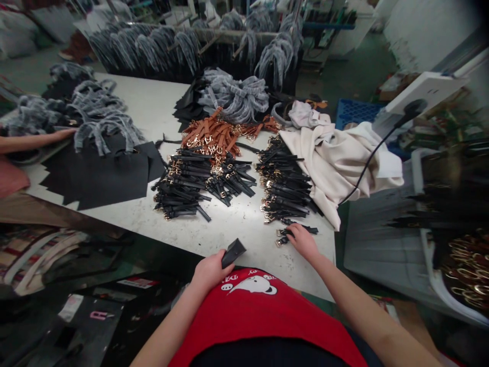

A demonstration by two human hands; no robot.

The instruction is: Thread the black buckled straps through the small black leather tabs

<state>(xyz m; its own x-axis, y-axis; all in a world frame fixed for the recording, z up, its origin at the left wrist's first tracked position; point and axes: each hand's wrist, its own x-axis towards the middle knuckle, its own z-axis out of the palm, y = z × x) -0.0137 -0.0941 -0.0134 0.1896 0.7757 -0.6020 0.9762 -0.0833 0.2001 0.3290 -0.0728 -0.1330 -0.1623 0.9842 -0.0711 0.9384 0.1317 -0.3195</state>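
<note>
Black straps [311, 231]: a few with metal buckles [280, 241], lying on the counter [244, 224] just in front of the right-hand strap pile [286, 188].
Right hand [304, 242]: fingers bent down onto these straps, touching them; whether they pinch one, I cannot tell.
Left hand [211, 270]: fingers closed around a dark folded piece [234, 252], held above the counter's near edge.
Strap feel: probably light and bendy, leather-like, with smooth, harder buckles making one end heavier.
Strap hold: best taken mid-band, just behind the buckle; loose tails could snag neighbours.
Folded piece feel: likely light and fairly stiff, hard to damage; a thumb-and-fingers grip across its flat sides should suit.
</note>
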